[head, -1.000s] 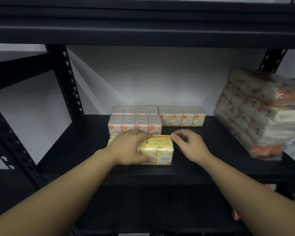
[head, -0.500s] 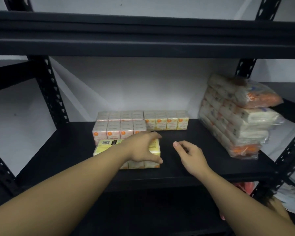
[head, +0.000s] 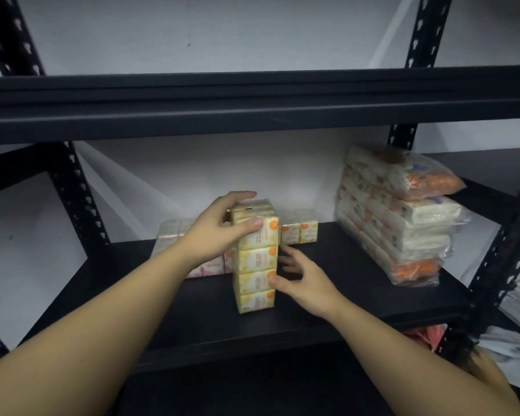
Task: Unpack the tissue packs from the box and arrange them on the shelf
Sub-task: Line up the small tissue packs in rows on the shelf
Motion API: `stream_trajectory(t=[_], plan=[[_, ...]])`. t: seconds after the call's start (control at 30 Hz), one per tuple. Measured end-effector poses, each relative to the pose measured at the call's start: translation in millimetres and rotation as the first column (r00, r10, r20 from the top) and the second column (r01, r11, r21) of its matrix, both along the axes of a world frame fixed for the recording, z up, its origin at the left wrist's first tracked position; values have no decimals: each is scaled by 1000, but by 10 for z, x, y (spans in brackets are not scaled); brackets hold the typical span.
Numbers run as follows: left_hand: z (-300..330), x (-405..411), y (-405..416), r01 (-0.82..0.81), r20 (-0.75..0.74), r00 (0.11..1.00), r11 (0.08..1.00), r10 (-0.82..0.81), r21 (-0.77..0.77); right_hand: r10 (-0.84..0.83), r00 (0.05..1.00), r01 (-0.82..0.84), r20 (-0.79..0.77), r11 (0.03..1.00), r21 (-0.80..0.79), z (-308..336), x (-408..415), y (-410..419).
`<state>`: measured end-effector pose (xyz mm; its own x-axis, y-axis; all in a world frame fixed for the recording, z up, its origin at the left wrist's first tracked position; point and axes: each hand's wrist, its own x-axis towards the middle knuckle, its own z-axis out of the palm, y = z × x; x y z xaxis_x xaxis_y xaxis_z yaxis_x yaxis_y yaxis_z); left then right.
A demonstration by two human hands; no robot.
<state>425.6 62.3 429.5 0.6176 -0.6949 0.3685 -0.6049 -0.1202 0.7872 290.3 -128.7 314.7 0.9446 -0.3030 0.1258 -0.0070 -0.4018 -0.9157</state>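
While the yellow tissue pack (head: 256,256) is standing on end on the black shelf (head: 327,298), the left hand (head: 215,232) is gripping its upper end, thumb lying across the front face and fingers curling over the top toward the back. The right hand (head: 300,280) is sitting just right of the pack's lower half, fingers spread apart and loosely bent; its thumb is touching the pack's right edge, but nothing is being clasped, and motion blur is softening the fingertips.

Behind the pack, a row of pink tissue packs (head: 174,232) is lying flat, mostly being covered by the left forearm and the upright pack, so their count is hard to make out. Behind it and to its right, a row of yellow packs (head: 299,229) is lying against the white wall, its left part being hidden. Well to the right of the pack, a leaning stack of larger plastic-wrapped tissue bundles (head: 400,217) is resting on the same shelf; their printing is too blurred to read.

Below and far right of the pack, something pink-red (head: 424,337) is showing under the shelf edge, cut off and unidentifiable. Print on the upright pack is too small to read.
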Motion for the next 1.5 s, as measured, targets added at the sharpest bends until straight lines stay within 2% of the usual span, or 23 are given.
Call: stream_trajectory(t=[0.17, 0.4, 0.6, 0.87, 1.03, 1.2, 1.37, 1.5], plan=[[57, 51, 207, -47, 46, 998, 996, 43, 75, 49, 999, -49, 7, 998, 45, -83, 217, 254], [84, 138, 518, -143, 237, 966, 979, 106, 143, 9, 998, -9, 62, 1000, 4, -79, 339, 415], [-170, 131, 785, -156, 317, 944, 970, 91, 188, 17, 998, -7, 62, 987, -162, 64, 293, 237], [-1002, 2, 722, -121, 171, 983, 945, 71, 305, -86, 996, 86, 20, 878, -471, 82, 122, -192], [-1211, -80, 491, -198, 273, 956, 925, 108, 325, -96, 995, 72, -12, 812, -579, 143, -28, -435], [-1075, -2, 473, -180, 351, 934, 932, 63, 313, -154, 984, 46, -93, 712, -700, 321, -66, -532], [-896, 256, 499, -281, 392, 903, 934, 178, 223, -92, 995, 46, -26, 699, -713, 271, 75, -96], [-875, 390, 458, -384, 428, 881, 830, 200, 404, -128, 990, 129, 59, 653, -746, 106, 224, 144]])
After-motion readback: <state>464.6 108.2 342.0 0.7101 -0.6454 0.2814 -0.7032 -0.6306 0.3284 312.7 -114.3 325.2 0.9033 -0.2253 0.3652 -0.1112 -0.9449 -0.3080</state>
